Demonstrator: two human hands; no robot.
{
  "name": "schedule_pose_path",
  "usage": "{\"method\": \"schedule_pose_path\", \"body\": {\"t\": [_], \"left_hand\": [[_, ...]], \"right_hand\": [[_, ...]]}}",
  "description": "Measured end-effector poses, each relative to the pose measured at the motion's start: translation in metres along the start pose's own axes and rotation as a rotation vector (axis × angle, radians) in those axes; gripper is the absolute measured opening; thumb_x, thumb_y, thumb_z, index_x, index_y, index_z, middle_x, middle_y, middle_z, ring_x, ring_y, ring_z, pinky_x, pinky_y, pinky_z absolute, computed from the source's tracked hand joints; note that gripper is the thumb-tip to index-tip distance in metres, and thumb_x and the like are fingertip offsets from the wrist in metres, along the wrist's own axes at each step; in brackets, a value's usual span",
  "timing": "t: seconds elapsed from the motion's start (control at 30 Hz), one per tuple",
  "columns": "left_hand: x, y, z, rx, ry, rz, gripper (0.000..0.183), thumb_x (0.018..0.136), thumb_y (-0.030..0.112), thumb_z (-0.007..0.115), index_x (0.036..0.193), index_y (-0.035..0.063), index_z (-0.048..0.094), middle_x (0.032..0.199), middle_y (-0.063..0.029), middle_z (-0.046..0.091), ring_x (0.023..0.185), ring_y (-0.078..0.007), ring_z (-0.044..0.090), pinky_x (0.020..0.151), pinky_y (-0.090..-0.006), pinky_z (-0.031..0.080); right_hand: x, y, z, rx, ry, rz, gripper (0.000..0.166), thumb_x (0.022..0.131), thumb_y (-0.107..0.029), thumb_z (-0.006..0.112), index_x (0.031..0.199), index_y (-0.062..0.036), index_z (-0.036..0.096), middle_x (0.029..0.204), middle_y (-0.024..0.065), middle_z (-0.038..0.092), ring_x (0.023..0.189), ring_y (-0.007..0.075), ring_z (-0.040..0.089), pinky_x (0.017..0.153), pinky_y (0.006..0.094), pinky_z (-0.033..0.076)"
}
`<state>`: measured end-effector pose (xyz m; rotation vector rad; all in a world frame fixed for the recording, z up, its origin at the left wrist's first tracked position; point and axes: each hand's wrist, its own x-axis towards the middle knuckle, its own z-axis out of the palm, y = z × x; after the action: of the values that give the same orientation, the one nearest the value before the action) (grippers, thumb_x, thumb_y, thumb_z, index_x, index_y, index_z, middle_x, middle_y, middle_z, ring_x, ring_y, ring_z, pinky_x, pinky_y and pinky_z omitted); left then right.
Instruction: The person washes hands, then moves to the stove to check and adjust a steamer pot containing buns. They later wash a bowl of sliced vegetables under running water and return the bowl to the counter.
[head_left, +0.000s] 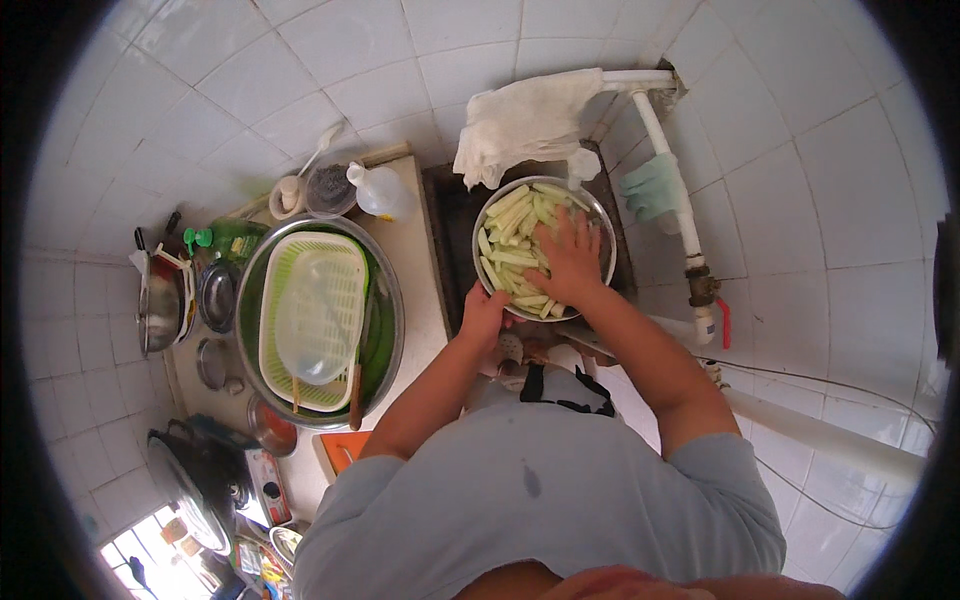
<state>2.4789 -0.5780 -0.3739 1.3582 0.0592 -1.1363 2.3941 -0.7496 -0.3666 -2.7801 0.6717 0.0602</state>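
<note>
A round metal basin (609, 264) full of pale green vegetable strips (513, 259) sits over the dark sink. My left hand (484, 311) grips the basin's near left rim, its thumb on the edge and its other fingers mostly hidden below. On the strips at the basin's right side lies my right hand (571, 255), palm down with fingers spread; whether it holds any strips cannot be seen.
Left on the counter (420, 300) stands a large metal bowl (398, 322) holding a green-and-white plastic basket (268, 315). Behind it are a white plastic bottle (381, 191) and a jar. A cloth (525, 120) hangs on the white pipe beyond the sink, rubber gloves (651, 187) at right.
</note>
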Motion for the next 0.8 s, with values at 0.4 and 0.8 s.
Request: {"method": "schedule_pose_path", "body": {"t": [0.4, 0.8], "left_hand": [[-0.004, 0.007, 0.003, 0.020, -0.035, 0.019, 0.036, 0.080, 0.006, 0.049, 0.115, 0.0033, 0.049, 0.087, -0.0103, 0.066, 0.057, -0.0179, 0.064, 0.043, -0.0232, 0.044], [-0.007, 0.014, 0.008, -0.042, -0.016, 0.039, 0.035, 0.080, 0.003, 0.048, 0.115, -0.0009, 0.049, 0.090, -0.0121, 0.065, 0.056, -0.0157, 0.061, 0.043, -0.0231, 0.042]], "right_hand": [[0.010, 0.000, -0.009, 0.018, -0.047, -0.055, 0.063, 0.077, -0.046, 0.064, 0.126, -0.0089, 0.051, 0.150, 0.0164, 0.020, 0.139, 0.0359, 0.018, 0.108, 0.0588, 0.016], [-0.056, -0.008, -0.036, 0.125, -0.168, -0.100, 0.066, 0.080, -0.053, 0.060, 0.137, -0.0237, 0.044, 0.152, 0.0162, 0.016, 0.139, 0.0434, 0.011, 0.108, 0.0632, 0.010]]}}
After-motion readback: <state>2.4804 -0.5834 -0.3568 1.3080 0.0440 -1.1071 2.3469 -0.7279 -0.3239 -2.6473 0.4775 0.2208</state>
